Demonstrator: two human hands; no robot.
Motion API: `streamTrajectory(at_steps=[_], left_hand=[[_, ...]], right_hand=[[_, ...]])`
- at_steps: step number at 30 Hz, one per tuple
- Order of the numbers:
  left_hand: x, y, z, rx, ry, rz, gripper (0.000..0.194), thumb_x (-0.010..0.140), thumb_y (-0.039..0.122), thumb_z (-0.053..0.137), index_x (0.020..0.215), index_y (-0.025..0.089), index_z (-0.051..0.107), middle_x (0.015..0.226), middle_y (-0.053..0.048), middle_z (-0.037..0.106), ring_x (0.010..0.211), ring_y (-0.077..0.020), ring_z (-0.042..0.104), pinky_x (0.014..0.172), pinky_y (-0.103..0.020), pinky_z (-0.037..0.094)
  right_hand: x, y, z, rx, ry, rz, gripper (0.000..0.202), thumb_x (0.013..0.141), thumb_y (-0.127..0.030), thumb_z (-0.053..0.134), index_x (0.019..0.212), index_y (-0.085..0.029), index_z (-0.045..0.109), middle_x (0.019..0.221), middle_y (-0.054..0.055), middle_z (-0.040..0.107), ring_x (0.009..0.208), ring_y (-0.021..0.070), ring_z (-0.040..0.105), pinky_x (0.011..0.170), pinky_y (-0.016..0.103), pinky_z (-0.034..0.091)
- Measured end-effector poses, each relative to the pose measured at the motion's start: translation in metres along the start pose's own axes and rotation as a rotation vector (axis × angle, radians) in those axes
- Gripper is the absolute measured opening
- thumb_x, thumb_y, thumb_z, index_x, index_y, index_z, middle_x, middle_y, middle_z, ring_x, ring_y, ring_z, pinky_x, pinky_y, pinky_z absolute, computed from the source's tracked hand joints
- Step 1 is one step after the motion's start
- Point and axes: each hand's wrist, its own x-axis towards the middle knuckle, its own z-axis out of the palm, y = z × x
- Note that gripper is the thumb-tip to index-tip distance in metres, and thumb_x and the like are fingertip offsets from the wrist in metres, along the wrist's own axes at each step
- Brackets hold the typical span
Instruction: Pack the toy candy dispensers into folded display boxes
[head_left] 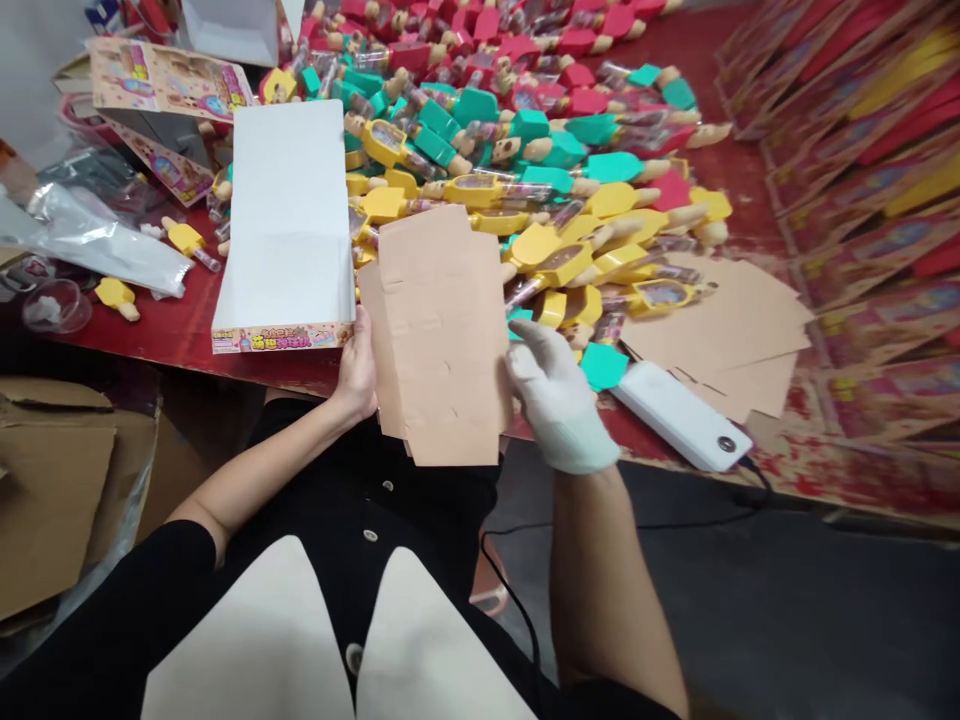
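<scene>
A brown die-cut cardboard insert (450, 340), with slits and at least one more layer behind it, is held upright over my lap. My bare left hand (358, 372) grips its left edge, the fingers mostly hidden. At the right edge, my right hand (551, 385) in a white glove has its curled fingers against the cardboard. Just left of the insert, an open white box (289, 220) with a printed front lip (281, 338) rests on the table, close to my left hand's fingertips.
Many yellow toys (559, 262), green toys (450, 125) and red toys (480, 70) cover the red table (750, 200). More cardboard inserts (720, 330) lie at right beside a white power bank (679, 415) with a cable. Filled boxes (885, 240) stand far right; a plastic bag (112, 235) lies left.
</scene>
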Motion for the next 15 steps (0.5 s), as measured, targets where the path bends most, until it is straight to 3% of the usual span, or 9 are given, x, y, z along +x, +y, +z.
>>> streamTrajectory(at_steps=[3,6,8,11,15], left_hand=[[-0.008,-0.003,-0.004,0.037,-0.028,-0.028,0.058,0.102,0.065,0.038,0.133,0.021,0.061,0.138,-0.01,0.068,0.127,-0.0261,0.066,0.104,-0.042,0.059],[-0.02,-0.009,-0.003,0.111,-0.021,0.027,0.07,0.097,0.075,0.038,0.14,0.022,0.056,0.145,-0.01,0.063,0.136,-0.0286,0.06,0.108,-0.044,0.057],[-0.027,-0.012,0.001,0.131,-0.005,0.052,0.074,0.096,0.078,0.037,0.142,0.023,0.055,0.145,-0.009,0.063,0.14,-0.0296,0.056,0.11,-0.045,0.056],[-0.033,-0.011,0.008,0.115,-0.09,0.005,0.075,0.095,0.079,0.036,0.139,0.023,0.058,0.136,-0.007,0.069,0.139,-0.0304,0.057,0.109,-0.046,0.056],[-0.019,-0.011,0.003,0.128,-0.135,-0.02,0.073,0.095,0.078,0.04,0.14,0.023,0.059,0.136,-0.008,0.069,0.133,-0.0323,0.061,0.107,-0.048,0.056]], right_hand=[[-0.015,-0.013,0.002,0.128,-0.122,0.031,0.071,0.084,-0.065,0.07,0.142,-0.025,0.057,0.14,0.013,0.062,0.129,0.029,0.06,0.115,0.052,0.048],[-0.027,-0.02,0.014,0.202,-0.111,0.03,0.07,0.085,-0.063,0.07,0.142,-0.024,0.057,0.147,0.012,0.058,0.138,0.0297,0.054,0.12,0.052,0.043],[-0.033,-0.017,0.021,0.199,-0.115,0.051,0.069,0.087,-0.062,0.068,0.143,-0.022,0.058,0.15,0.012,0.056,0.142,0.0295,0.051,0.124,0.052,0.038],[-0.039,-0.004,0.028,0.179,-0.124,0.087,0.068,0.091,-0.062,0.063,0.144,-0.02,0.057,0.152,0.011,0.054,0.143,0.0282,0.049,0.126,0.05,0.035],[-0.042,0.002,0.028,0.138,-0.064,0.074,0.067,0.092,-0.061,0.061,0.145,-0.02,0.057,0.153,0.011,0.052,0.144,0.0278,0.049,0.126,0.049,0.035]])
